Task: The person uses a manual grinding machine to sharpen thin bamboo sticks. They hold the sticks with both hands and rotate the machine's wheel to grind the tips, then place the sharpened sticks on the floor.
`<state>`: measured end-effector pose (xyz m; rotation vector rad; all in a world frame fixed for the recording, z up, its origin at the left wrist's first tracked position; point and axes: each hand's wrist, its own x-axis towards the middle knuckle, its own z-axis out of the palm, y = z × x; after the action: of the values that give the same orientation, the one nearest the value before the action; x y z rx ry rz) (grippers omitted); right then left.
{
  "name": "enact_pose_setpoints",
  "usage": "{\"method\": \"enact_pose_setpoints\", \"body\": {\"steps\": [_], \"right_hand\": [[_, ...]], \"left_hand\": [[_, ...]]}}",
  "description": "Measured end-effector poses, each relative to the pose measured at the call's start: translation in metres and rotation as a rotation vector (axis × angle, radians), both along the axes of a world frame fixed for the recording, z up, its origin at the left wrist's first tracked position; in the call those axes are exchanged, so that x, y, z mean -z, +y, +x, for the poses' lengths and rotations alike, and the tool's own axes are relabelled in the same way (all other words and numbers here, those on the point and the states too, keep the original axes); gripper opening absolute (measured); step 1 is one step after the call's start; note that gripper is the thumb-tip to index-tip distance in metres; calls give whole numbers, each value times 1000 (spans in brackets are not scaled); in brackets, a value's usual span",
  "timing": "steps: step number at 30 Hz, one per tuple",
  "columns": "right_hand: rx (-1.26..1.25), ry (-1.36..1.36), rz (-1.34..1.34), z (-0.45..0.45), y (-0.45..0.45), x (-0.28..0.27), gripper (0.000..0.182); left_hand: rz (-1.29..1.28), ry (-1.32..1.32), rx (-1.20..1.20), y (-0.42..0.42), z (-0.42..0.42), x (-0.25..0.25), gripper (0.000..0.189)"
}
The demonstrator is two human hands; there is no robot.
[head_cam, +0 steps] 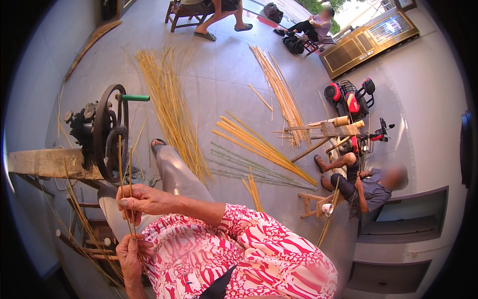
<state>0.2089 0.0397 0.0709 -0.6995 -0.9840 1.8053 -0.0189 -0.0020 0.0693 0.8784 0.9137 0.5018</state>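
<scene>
My right hand (140,202) grips two thin bamboo strips (120,160), which rise upward between the fingers. Just below it, my left hand (132,252) pinches the lower part of the same strips near my shirt. Left of my knees, a hand-cranked machine (87,123) with a large iron wheel (100,130) and a green crank handle (136,98) is mounted on a wooden beam (48,162). More long strips (80,216) lean beside the beam, lower left of my hands.
A bundle of fine strips (168,104), split bamboo (257,144), greenish strips (254,170) and pale slats (280,93) lie across the floor. A seated person (373,190) works at right, by a wooden trestle (325,130) and red scooters (353,99). Others sit farther back.
</scene>
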Motion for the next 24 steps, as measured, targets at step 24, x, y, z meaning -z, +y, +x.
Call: {"method": "enact_pose_setpoints", "body": {"steps": [24], "right_hand": [[-44, -90, -88, 1, 5, 9, 30]], "left_hand": [[99, 247, -66, 8, 10, -5, 25]]}}
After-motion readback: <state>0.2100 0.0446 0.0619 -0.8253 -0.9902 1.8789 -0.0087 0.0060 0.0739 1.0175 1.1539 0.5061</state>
